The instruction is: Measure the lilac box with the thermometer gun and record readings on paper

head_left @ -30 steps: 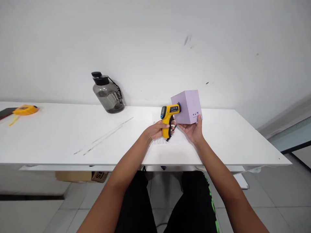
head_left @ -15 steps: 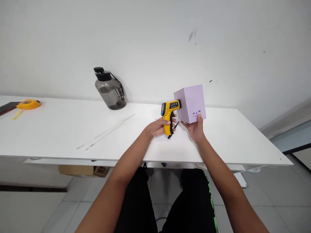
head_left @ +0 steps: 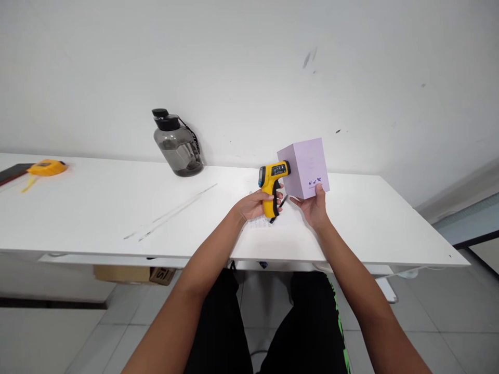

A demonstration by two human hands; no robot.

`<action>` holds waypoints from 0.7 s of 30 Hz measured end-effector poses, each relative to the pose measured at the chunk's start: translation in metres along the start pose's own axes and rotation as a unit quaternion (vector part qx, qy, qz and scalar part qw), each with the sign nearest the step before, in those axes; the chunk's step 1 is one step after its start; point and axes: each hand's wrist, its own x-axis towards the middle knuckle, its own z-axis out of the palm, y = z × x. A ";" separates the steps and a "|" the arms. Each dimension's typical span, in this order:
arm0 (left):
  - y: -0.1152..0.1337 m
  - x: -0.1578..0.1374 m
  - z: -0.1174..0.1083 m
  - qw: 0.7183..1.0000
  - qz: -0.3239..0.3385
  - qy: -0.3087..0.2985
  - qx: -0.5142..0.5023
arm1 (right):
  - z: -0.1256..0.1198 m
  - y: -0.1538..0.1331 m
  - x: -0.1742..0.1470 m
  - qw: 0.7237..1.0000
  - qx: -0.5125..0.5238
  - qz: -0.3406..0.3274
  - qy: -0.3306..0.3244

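My left hand [head_left: 255,204] is closed round the grip of a yellow and black infrared thermometer gun [head_left: 268,186]. Its black nose points right and meets, or nearly meets, the left face of a lilac box [head_left: 312,163]; I cannot tell if they touch. My right hand [head_left: 315,209] holds the box from below, thumb on the front face near some small dark blue printed marks. The box is tilted, above the white table. Beneath the thermometer lie a black pen [head_left: 284,201], partly hidden, and a sheet of paper with writing [head_left: 258,223].
A grey see-through water bottle [head_left: 180,150] with a black lid stands by the wall, left of my hands. An orange tape measure [head_left: 47,167] lies at the far left beside a dark flat object [head_left: 13,173]. Under the white table [head_left: 97,208] sits a cardboard box [head_left: 122,273].
The lilac box has shifted very slightly left and tilted a little in my right hand. The thermometer gun and my left hand stay almost still.
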 end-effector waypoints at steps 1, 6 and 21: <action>0.000 0.000 0.000 1.000 -0.001 0.000 -0.003 | 0.000 0.000 0.000 1.000 -0.004 -0.005 0.006; 0.000 0.001 0.000 1.000 -0.004 -0.012 -0.007 | -0.002 0.002 0.002 1.000 0.002 -0.005 0.017; -0.002 0.002 0.000 1.000 0.006 0.008 -0.028 | -0.003 0.002 0.003 0.999 0.029 0.012 0.017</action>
